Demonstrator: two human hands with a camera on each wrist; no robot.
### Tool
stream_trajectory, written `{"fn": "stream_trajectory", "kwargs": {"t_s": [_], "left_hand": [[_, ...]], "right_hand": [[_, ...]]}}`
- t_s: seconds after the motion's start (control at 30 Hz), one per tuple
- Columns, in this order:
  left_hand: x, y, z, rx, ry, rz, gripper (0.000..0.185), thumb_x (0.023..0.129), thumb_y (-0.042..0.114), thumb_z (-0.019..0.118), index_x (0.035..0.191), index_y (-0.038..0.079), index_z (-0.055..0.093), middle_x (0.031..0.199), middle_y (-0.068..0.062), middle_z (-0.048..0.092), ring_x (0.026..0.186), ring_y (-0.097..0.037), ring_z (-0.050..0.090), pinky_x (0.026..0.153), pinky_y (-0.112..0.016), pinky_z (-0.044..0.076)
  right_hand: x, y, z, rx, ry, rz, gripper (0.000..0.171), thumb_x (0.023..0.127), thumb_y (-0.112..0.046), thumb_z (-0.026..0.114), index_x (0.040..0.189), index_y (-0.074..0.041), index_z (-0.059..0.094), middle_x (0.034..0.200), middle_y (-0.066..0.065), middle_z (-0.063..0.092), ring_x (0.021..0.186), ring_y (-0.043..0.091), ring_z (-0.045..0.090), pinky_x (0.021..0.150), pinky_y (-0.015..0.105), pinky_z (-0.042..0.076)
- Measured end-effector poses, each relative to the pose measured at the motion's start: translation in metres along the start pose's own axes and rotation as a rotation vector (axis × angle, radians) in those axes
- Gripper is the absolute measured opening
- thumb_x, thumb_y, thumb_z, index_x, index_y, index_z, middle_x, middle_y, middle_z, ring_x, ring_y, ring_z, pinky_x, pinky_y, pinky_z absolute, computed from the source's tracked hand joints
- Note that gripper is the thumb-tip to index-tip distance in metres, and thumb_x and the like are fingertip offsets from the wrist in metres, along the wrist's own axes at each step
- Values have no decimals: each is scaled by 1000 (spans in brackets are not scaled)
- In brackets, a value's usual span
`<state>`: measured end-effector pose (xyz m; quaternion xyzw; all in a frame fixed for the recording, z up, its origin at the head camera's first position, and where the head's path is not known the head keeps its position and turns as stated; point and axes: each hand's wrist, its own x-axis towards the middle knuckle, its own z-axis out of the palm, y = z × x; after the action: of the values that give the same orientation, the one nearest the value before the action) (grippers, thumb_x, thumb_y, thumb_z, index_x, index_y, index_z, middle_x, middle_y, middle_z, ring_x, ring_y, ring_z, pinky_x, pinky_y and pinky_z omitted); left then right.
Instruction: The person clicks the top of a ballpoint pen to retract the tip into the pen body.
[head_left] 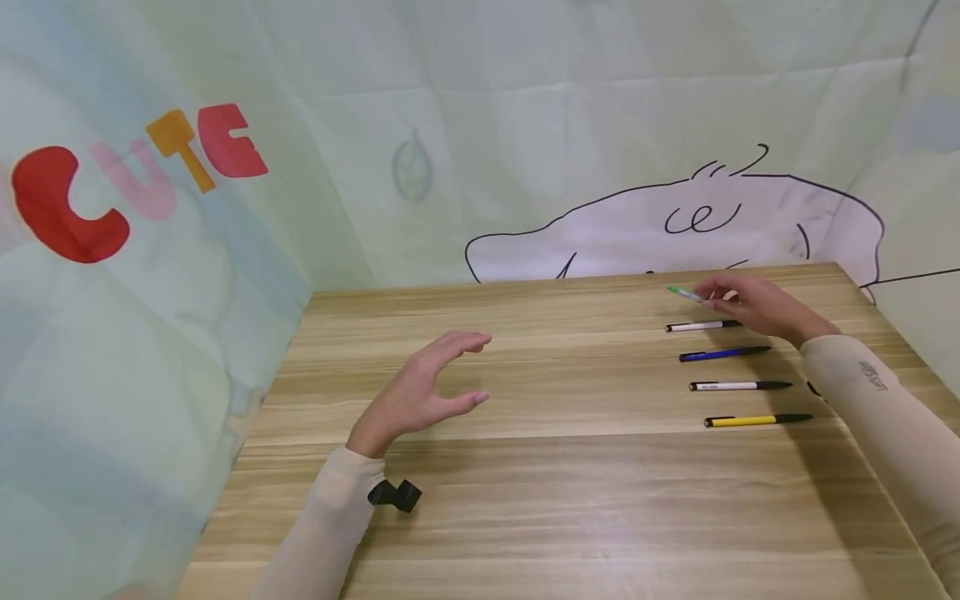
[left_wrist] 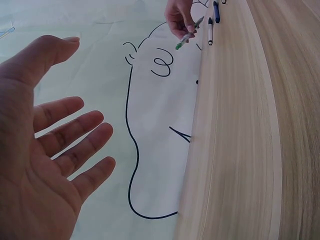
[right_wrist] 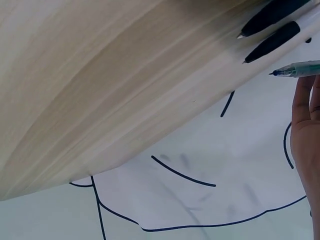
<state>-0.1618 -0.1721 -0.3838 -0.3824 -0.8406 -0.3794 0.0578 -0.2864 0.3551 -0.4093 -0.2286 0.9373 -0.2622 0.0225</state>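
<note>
My right hand (head_left: 753, 302) pinches a green pen (head_left: 686, 293) just above the far right part of the wooden table (head_left: 525, 467); the same green pen (left_wrist: 189, 34) shows in the left wrist view and its tip (right_wrist: 295, 70) in the right wrist view. Below it, a row of pens lies on the table: a white pen (head_left: 701, 326), a blue pen (head_left: 723, 353), a second white pen (head_left: 738, 385) and a yellow pen (head_left: 757, 420). My left hand (head_left: 427, 392) hovers over the table's middle, fingers spread and relaxed, holding nothing.
A pale cloth backdrop (head_left: 525, 125) with a drawn outline and the red letters "CUTE" (head_left: 135, 183) surrounds the table at the back and left. A small black clip (head_left: 396, 494) sits at my left wrist.
</note>
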Motion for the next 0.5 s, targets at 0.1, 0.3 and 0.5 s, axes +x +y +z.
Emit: {"fn": "stream_trajectory", "kwargs": {"t_s": [0.1, 0.3, 0.5], "left_hand": [[1, 0, 1, 6, 1, 3, 67, 87, 23, 81, 146, 14, 52, 145, -3, 56, 126, -26, 58, 108, -43, 48], [2, -1, 2, 8, 6, 11, 67, 87, 21, 81, 146, 13, 52, 145, -6, 56, 127, -22, 57, 108, -44, 47], [3, -1, 3, 3, 4, 9, 66, 87, 21, 81, 146, 13, 53, 146, -6, 55, 127, -22, 57, 107, -45, 48]], "right_hand": [[-2, -3, -1, 22, 18, 20, 27, 102, -12, 61, 128, -6, 66, 111, 8, 69, 100, 18, 59, 85, 17, 50], [-7, -11, -2, 98, 59, 87, 31, 103, -24, 61, 131, -9, 65, 118, 9, 67, 102, 12, 59, 80, 18, 50], [-14, -21, -1, 217, 89, 124, 35, 102, -30, 64, 131, -12, 65, 121, 9, 67, 102, 7, 59, 72, 29, 56]]}}
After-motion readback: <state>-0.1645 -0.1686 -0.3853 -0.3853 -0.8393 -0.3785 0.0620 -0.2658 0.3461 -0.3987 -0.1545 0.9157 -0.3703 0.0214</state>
